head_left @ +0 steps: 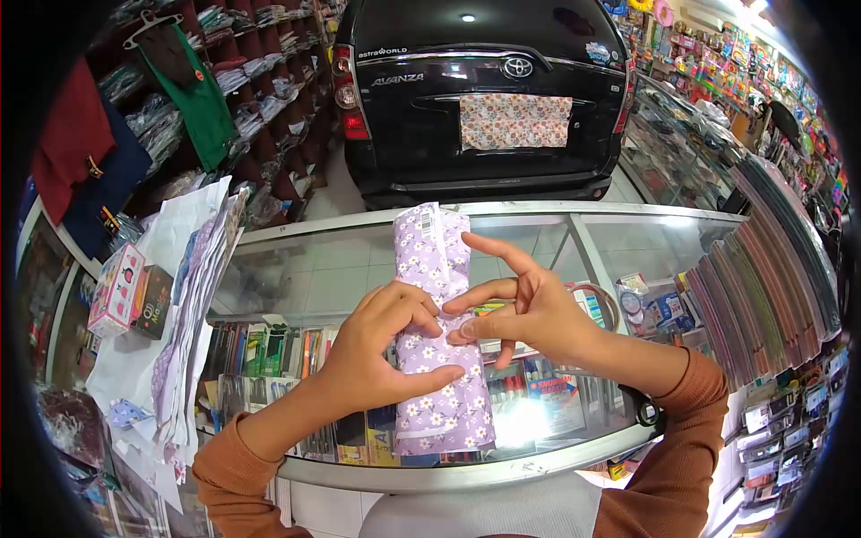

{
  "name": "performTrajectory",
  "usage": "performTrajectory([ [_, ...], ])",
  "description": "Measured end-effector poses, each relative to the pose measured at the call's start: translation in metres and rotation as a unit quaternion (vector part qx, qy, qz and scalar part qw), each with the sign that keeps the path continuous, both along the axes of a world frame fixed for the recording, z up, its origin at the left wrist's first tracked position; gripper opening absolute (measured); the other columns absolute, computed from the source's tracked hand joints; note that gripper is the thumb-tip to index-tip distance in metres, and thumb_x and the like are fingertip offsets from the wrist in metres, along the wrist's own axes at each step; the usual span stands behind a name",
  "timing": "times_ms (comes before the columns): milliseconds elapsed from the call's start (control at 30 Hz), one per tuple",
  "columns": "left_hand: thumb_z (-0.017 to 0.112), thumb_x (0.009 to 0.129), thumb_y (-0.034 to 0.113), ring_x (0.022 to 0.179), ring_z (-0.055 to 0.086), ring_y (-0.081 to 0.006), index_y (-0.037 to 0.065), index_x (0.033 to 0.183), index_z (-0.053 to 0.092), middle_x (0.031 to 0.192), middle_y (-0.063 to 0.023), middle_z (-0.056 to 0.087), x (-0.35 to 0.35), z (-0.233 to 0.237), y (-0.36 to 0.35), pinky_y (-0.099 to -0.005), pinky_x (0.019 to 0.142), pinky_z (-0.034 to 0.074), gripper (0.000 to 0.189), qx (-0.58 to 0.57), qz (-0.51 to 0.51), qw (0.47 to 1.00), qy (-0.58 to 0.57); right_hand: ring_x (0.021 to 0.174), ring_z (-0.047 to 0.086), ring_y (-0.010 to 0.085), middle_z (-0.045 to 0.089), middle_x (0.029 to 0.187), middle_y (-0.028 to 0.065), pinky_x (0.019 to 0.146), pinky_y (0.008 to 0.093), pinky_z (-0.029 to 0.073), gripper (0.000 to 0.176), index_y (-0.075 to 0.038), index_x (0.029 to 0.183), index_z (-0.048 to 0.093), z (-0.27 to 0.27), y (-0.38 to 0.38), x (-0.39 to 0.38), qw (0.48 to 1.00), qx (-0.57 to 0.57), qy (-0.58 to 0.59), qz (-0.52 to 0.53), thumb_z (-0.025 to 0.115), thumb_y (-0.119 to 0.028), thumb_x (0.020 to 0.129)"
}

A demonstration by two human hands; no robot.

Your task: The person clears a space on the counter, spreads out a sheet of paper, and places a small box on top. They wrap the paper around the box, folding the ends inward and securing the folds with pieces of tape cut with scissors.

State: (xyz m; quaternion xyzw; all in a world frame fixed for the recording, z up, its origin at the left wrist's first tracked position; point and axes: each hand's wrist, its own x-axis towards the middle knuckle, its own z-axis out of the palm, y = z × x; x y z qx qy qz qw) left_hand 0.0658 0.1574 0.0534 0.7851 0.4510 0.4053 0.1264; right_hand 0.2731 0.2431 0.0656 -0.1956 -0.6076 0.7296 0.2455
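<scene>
A long parcel wrapped in lilac paper with white daisies point(439, 403) lies lengthwise on the glass counter, with a paper seam down its middle and a barcode near its far end. My left hand point(381, 336) rests on the parcel's middle, fingertips bent down at the seam and thumb stretched apart across the paper. Just beside it, my right hand point(520, 309) touches or hovers over the seam. Its index finger points away and the thumb and other fingers are spread. Anything small between the fingertips cannot be made out.
Stacked wrapping paper point(184, 287) lies at left with small boxes point(130, 296) on top. A ring-shaped roll point(614, 305) sits right of my right hand. Upright folders point(762, 278) line the right. Beyond the glass counter point(323, 229) stands a black car point(484, 54).
</scene>
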Motion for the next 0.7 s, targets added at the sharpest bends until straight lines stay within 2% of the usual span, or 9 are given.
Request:
performTrajectory([
  [133, 0.084, 0.064, 0.024, 0.083, 0.06, -0.0221, 0.011, 0.082, 0.066, 0.092, -0.0042, 0.059, -0.001, -0.001, -0.002, -0.0486, 0.094, 0.045, 0.029, 0.057, -0.01, 0.998, 0.033, 0.089, 0.07, 0.0232, 0.062, 0.116, 0.021, 0.058, 0.0255, 0.061, 0.087, -0.011, 0.15, 0.013, -0.001, 0.001, 0.0, 1.0, 0.015, -0.001, 0.001, 0.066, 0.005, 0.083],
  [167, 0.084, 0.065, 0.023, 0.079, 0.062, -0.0202, 0.014, 0.081, 0.072, 0.091, -0.0025, 0.059, 0.001, 0.0, -0.004, -0.0568, 0.1, 0.04, 0.022, 0.053, -0.002, 0.998, 0.029, 0.09, 0.07, 0.0235, 0.062, 0.116, 0.021, 0.058, 0.0257, 0.061, 0.087, -0.011, 0.15, 0.013, -0.001, 0.001, 0.0, 1.0, 0.015, -0.003, 0.001, 0.066, 0.005, 0.083],
  [333, 0.082, 0.066, 0.021, 0.079, 0.061, -0.0187, 0.016, 0.081, 0.075, 0.088, -0.0007, 0.059, 0.001, 0.0, -0.005, -0.056, 0.099, 0.042, 0.018, 0.089, -0.016, 0.994, 0.065, 0.091, 0.069, 0.0246, 0.062, 0.116, 0.0211, 0.059, 0.0265, 0.061, 0.085, -0.011, 0.15, 0.012, 0.004, -0.003, 0.0, 1.0, 0.02, -0.011, -0.003, 0.064, 0.005, 0.084],
  [433, 0.081, 0.067, 0.021, 0.079, 0.061, -0.0188, 0.017, 0.081, 0.075, 0.088, -0.0004, 0.059, 0.002, 0.002, -0.006, -0.0548, 0.099, 0.042, 0.017, 0.085, -0.013, 0.993, 0.082, 0.093, 0.069, 0.0224, 0.062, 0.116, 0.0204, 0.065, 0.0259, 0.06, 0.083, -0.012, 0.15, 0.013, 0.003, -0.002, 0.001, 0.999, 0.036, -0.004, 0.013, 0.062, 0.005, 0.085],
  [533, 0.08, 0.068, 0.022, 0.081, 0.061, -0.0193, 0.017, 0.081, 0.075, 0.089, -0.0003, 0.058, 0.002, 0.002, -0.006, -0.0539, 0.099, 0.042, 0.015, 0.079, -0.014, 0.992, 0.093, 0.091, 0.068, 0.0179, 0.062, 0.115, 0.0183, 0.072, 0.025, 0.056, 0.079, -0.015, 0.15, 0.015, -0.012, 0.006, -0.001, 0.993, 0.094, 0.062, 0.026, 0.059, 0.005, 0.087],
  [700, 0.08, 0.068, 0.023, 0.085, 0.06, -0.02, 0.017, 0.08, 0.074, 0.09, -0.0008, 0.056, 0.001, 0.001, -0.006, -0.0535, 0.099, 0.042, 0.014, 0.071, -0.015, 0.993, 0.092, 0.1, 0.065, 0.0188, 0.064, 0.115, 0.0156, 0.085, 0.0304, 0.051, 0.075, -0.012, 0.15, 0.016, -0.011, 0.007, 0.001, 0.947, 0.316, 0.035, 0.036, 0.055, 0.006, 0.088],
])
